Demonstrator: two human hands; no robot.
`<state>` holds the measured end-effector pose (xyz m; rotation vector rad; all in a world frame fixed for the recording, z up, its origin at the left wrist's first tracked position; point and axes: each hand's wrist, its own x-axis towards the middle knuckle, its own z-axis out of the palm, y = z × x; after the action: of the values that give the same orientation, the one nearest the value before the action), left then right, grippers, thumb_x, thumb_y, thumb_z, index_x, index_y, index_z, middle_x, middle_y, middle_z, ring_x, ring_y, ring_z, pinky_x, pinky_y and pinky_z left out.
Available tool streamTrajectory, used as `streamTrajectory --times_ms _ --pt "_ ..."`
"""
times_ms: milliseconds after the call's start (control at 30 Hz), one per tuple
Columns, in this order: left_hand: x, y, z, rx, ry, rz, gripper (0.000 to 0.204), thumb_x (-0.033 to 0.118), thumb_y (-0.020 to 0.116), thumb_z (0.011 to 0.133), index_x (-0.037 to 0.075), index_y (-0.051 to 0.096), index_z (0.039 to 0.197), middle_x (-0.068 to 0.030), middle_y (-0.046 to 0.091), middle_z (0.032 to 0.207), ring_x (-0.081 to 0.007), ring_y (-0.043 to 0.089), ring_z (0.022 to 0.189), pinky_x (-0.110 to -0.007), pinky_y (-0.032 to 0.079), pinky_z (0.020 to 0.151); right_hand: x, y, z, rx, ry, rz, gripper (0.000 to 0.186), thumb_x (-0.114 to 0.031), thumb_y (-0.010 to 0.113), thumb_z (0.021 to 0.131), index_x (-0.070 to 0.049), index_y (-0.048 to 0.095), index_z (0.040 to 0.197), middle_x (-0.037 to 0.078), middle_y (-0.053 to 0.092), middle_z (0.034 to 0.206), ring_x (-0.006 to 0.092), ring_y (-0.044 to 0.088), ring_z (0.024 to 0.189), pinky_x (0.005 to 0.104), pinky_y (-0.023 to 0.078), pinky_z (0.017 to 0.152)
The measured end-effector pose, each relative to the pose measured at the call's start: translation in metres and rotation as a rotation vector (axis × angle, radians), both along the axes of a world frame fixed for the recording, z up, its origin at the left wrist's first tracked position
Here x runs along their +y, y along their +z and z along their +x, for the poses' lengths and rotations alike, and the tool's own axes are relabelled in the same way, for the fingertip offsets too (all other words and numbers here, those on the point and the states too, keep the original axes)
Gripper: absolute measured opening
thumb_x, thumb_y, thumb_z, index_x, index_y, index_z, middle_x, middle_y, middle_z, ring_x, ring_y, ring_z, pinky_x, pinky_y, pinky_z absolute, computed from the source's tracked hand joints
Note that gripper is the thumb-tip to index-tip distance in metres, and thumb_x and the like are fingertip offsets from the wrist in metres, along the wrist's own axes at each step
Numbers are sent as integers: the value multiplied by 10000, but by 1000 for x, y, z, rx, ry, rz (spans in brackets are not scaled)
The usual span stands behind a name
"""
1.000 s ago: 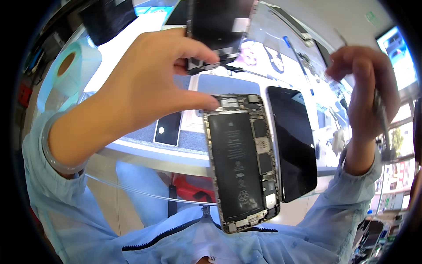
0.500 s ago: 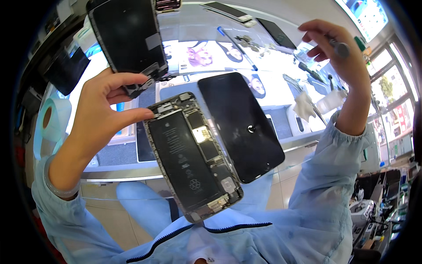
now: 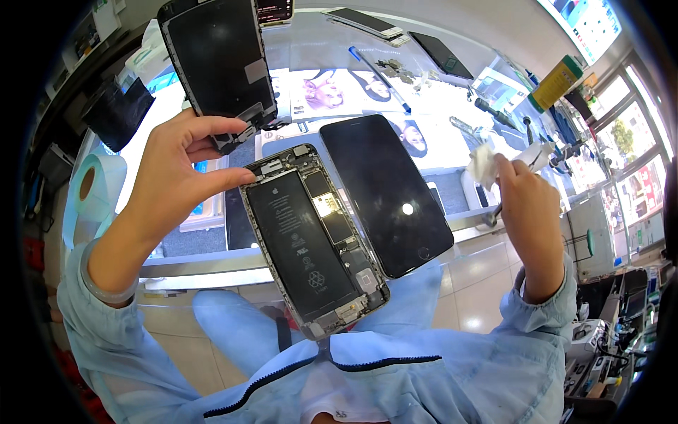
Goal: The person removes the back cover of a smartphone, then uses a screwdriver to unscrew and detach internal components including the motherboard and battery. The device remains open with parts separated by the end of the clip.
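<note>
An opened phone body (image 3: pixel 307 244), its black battery and circuit board showing, tilts over the front edge of the counter. My left hand (image 3: pixel 176 166) is closed at its top, thumb on the frame's corner and fingers gripping the lower end of the detached phone screen (image 3: pixel 220 60), which stands up beyond. Right of the body lies a black phone-sized panel (image 3: pixel 388 198). My right hand (image 3: pixel 530 208) is closed, with a screwdriver-like tool (image 3: pixel 492 216) sticking out of its palm side. Its fingertips are at a crumpled white tissue (image 3: pixel 483 167); what they pinch there is partly hidden.
The glass counter (image 3: pixel 198 266) has a metal front edge. A tape roll (image 3: pixel 92 185) and black pouch (image 3: pixel 116 113) stand left. Behind lie a blue pen (image 3: pixel 380 79), several small metal parts (image 3: pixel 397 73) and phones (image 3: pixel 439 55). A yellow-green canister (image 3: pixel 556 83) stands right.
My right hand has come down from the upper right to the tissue, and the canister it covered now shows. My left hand and the phone parts have shifted slightly right.
</note>
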<state>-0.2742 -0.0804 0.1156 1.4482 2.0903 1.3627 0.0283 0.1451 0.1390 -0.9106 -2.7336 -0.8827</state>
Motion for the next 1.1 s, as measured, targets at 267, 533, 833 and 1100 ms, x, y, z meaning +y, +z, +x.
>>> streamTrajectory --times_ms 267,533,833,1100 --pt "5 1 4 -41 -9 18 454 22 812 629 -29 645 1048 -76 615 973 -144 620 879 -250 510 784 17 -5 1 174 226 -86 147 -21 563 754 -61 528 891 90 571 789 278 617 669 355 494 562" --pt "7 2 1 57 -2 -72 471 76 828 634 27 667 1074 -60 576 968 -129 590 871 -246 504 809 28 3 -16 433 344 -68 292 80 582 692 -42 569 958 112 548 810 318 590 689 396 462 586" --pt "7 2 1 139 -13 -114 460 94 827 657 18 661 1079 -71 562 937 -140 590 863 -257 505 817 38 21 -40 397 393 19 251 32 587 840 -54 603 1075 120 604 1122 298 632 968 362 529 786" --pt "8 -2 -2 157 -35 -93 466 92 829 651 16 658 1077 -80 576 956 -159 604 901 -276 512 836 -22 24 -87 518 884 -613 216 73 731 675 14 647 865 130 649 955 187 656 752 247 508 641"
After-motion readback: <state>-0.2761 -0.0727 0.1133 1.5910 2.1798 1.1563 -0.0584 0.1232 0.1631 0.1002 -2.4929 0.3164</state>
